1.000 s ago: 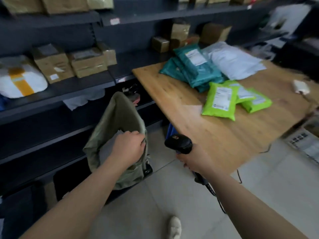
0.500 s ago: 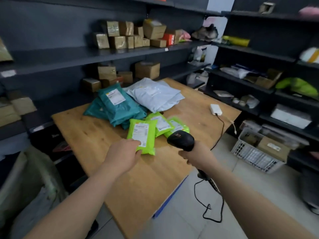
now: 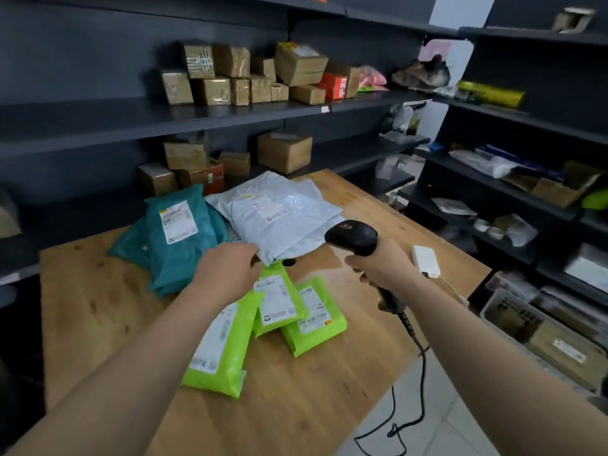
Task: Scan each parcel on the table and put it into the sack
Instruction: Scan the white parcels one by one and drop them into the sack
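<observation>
the left hand (image 3: 230, 271) is pinching the near corner of the grey parcel (image 3: 289, 222) lying on the table (image 3: 98, 307), the right hand (image 3: 385, 268) is gripping the scanner (image 3: 352, 236) beside it, so pickup is seemingly starting, and next its label (image 3: 265, 205) is needing to face the scanner.

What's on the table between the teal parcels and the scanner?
Head view: the stacked grey parcels lie between the teal parcels and the scanner; the left hand pinches their near corner.
</observation>
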### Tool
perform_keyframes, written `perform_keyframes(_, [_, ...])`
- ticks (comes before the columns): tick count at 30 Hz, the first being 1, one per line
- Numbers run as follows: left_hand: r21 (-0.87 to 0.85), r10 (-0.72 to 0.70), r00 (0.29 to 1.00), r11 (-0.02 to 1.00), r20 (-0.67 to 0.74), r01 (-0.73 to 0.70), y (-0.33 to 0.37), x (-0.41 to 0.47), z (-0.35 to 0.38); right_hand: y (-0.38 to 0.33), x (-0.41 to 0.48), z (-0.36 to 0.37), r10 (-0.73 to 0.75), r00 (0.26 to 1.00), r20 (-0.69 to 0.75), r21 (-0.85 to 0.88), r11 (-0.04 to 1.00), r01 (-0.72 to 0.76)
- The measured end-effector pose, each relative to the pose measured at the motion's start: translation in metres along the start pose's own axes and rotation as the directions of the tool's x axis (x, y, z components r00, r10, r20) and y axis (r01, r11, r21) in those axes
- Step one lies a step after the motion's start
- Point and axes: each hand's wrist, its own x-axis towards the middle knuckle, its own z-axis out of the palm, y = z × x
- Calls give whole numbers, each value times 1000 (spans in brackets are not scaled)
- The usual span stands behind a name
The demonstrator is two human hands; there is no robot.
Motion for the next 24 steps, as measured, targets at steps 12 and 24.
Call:
perform_keyframes(12, [-74, -308, 915, 939, 262, 337, -41, 155, 85, -21, 216, 18, 56, 997, 50, 167, 984, -63])
perform_keyframes(24, [-824, -634, 653, 45, 414, 565, -38, 219, 159, 4, 341, 69, -3, 905, 426, 240, 964, -110])
